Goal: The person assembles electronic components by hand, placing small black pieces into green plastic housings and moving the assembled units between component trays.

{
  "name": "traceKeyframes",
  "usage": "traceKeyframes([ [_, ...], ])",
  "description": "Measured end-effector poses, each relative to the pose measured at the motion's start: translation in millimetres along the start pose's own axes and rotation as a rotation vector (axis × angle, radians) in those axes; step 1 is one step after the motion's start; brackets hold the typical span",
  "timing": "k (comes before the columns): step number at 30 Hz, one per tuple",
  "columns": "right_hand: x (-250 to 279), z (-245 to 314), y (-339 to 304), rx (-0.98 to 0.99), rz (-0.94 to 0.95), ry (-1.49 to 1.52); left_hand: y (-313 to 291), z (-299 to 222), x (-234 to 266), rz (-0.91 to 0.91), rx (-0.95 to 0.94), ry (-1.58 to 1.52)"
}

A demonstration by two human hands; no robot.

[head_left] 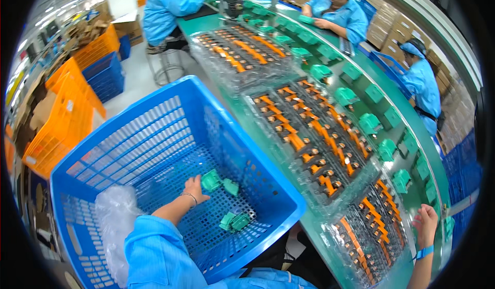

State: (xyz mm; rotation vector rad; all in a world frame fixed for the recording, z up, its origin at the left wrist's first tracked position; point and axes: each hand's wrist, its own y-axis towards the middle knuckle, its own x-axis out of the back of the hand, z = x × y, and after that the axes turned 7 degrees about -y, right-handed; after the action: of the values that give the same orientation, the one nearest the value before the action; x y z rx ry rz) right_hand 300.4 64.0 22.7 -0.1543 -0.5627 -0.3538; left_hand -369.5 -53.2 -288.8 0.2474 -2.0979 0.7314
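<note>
My left hand (195,190) reaches down inside a large blue plastic basket (247,160), fingers apart and empty. Just beyond its fingertips lies a green plastic housing (210,180), with a smaller green piece (230,187) beside it. More green housings (234,221) rest together on the basket floor nearer to me. Crumpled clear plastic wrap (116,211) leans along the basket's left side. My right hand (426,222), a blue band at its wrist, hovers by the bench's right part with fingers loosely bent and nothing visible in them. Near it sits a green housing (401,181).
Clear trays of orange-and-black parts (319,129) line the green bench (314,227). Rows of green housings (369,123) run along a belt beyond them. Co-workers in blue (340,13) sit across and farther along. Orange crates (67,116) stand on the left floor, near a stool (165,64).
</note>
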Motion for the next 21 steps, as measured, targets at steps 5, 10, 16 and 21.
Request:
traceKeyframes([
  [5,-1,45,-77,-0.099,0.007,0.021,67,-3,-35,-0.118,-0.009,0.078],
  [10,-8,41,-109,0.037,0.352,-0.181,72,19,-69,-0.400,-0.151,-0.185],
  [16,-28,53,-121,0.322,0.660,-0.560,82,67,-77,-0.394,-0.037,-0.778],
  [21,-32,27,-110,0.456,0.470,-0.664,16,80,23,-0.297,-0.052,-1.072],
])
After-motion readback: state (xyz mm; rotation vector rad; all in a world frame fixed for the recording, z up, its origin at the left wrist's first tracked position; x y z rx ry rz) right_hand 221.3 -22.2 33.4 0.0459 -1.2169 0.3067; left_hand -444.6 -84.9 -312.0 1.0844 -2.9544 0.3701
